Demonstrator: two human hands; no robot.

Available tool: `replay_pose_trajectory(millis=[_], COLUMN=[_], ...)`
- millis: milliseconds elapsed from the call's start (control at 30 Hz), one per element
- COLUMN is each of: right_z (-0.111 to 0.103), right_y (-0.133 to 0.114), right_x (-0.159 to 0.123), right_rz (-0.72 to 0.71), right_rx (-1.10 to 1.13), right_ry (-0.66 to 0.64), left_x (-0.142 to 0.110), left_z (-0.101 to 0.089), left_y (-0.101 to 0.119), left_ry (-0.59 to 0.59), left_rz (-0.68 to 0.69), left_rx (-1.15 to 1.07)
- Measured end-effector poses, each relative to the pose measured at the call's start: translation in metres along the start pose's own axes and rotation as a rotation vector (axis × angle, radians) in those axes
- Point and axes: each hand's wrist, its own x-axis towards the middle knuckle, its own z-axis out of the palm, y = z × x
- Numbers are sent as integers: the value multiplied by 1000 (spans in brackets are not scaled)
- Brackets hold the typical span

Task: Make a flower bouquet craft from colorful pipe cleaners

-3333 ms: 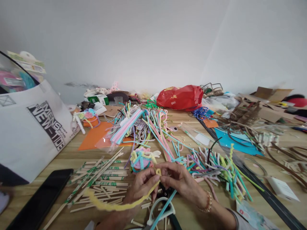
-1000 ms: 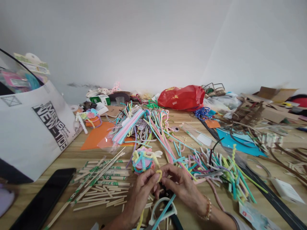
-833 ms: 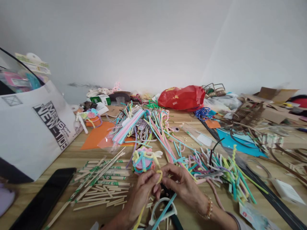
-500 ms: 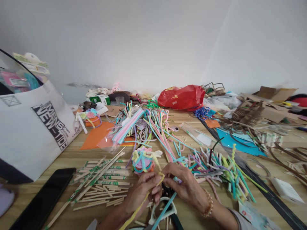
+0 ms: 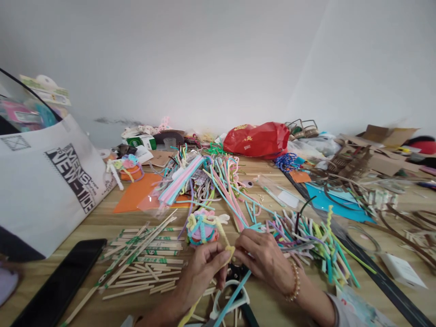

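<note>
While pinching pipe cleaner (image 5: pixel 229 252), both hands (image 5: pixel 200 277) (image 5: pixel 264 263)

Beaded gold bracelet (image 5: pixel 295 280) (at the right hand (image 5: pixel 264 263)), pale sleeve (image 5: pixel 335 314), grey perhaps, barely in view

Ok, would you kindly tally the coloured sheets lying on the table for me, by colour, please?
Orange: 2 (large orange sheet, small orange sheet)
Blue: 1 (blue sheet)
Total: 3
</note>
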Motion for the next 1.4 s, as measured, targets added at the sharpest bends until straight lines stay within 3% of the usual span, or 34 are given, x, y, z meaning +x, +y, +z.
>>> replay_pose_trajectory(millis=[167,300,467,567,667,767,867,967,1400], right_z=[-12,-17,-9,-4,-4,-7,-9,-6,2], right_y=[-6,-7,-8,-7,-5,-5,-6,-6,-1], right_x=[4,6,5,4,5,6,5,4,8], right_rz=[259,377,426,451,456,433,406,397,516], right_rx=[339,650,899,972,993,922,775,724,1112], right_ry=[-93,-250,-210,-200,-189,-200,-208,-209,-162], left_x=[-3,-9,-13,-11,-9,-7,-5,-2,-7], left_z=[1,3,4,2,-1,-5,-7,-8,-5], left_y=[0,-1,-3,2,12,19,19,15,16], left_ry=[108,298,336,276,132,-6,-33,-52,-45], left_rz=[94,305,445,395,242,73,-12,-20,39], left_rx=[198,568,860,800,594,346,209,183,353])
